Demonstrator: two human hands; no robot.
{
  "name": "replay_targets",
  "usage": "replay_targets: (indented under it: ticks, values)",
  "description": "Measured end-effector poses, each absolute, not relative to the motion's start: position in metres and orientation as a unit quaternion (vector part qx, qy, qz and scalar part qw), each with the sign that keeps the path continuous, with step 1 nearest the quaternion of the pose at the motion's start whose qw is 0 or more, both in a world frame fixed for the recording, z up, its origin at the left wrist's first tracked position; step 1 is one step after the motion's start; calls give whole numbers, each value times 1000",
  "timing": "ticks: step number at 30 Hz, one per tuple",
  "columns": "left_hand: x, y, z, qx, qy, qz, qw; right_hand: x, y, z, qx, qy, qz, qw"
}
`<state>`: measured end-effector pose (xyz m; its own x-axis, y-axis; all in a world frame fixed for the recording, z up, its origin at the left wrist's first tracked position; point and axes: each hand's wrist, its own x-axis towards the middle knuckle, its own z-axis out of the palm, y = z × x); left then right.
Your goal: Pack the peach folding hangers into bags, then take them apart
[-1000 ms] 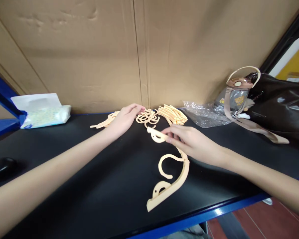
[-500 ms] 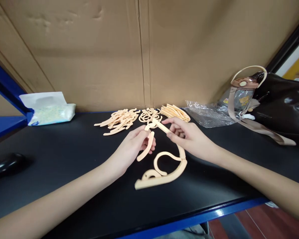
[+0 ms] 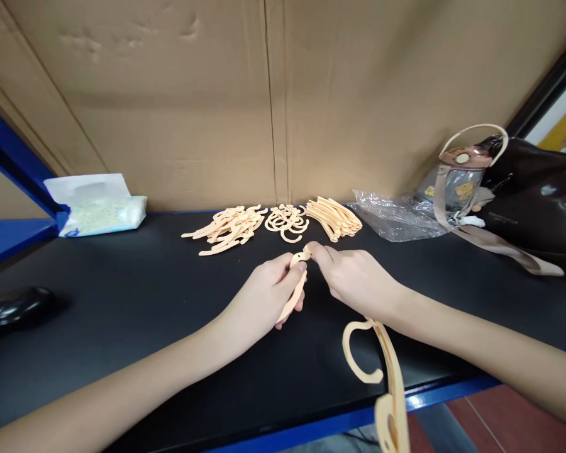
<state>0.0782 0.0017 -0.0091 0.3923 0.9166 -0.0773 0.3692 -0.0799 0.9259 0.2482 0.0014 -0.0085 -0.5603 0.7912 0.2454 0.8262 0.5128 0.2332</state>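
Note:
Beige plastic parts like those of a folding clothes hanger are in my hands. My left hand (image 3: 278,286) is closed around a curved arm piece (image 3: 292,302), whose rounded, holed end shows above the thumb. Against that end, my right hand (image 3: 344,270) pinches with thumb and forefinger; its fingers partly cover the joint. From under the right hand hangs a partly joined hanger (image 3: 390,358) with an open hook (image 3: 351,352), its lower end reaching past the table's front edge. Whether it links to the left piece is hidden by the right hand.
Behind my hands lie piles of curved arms (image 3: 236,228), hooks (image 3: 285,220) and straight strips (image 3: 334,217). A clear plastic bag (image 3: 393,217), bottle (image 3: 457,182) and dark bag (image 3: 538,201) sit right. Wipes (image 3: 104,214) and a black mouse (image 3: 21,305) are left.
Both hands have come lower and closer together at the joint. The hanger below the right hand has swung from lying leftward to hanging toward me over the table's edge.

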Motion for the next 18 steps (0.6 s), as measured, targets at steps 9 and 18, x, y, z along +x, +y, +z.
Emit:
replay_targets:
  ticks: [9,18]
  values:
    - [68,1,9,806,478,269,223,266,13,4,-554,-790,175,196]
    - [-25,159,34,695,599,342,201,275,22,9,-466,-610,495,408]
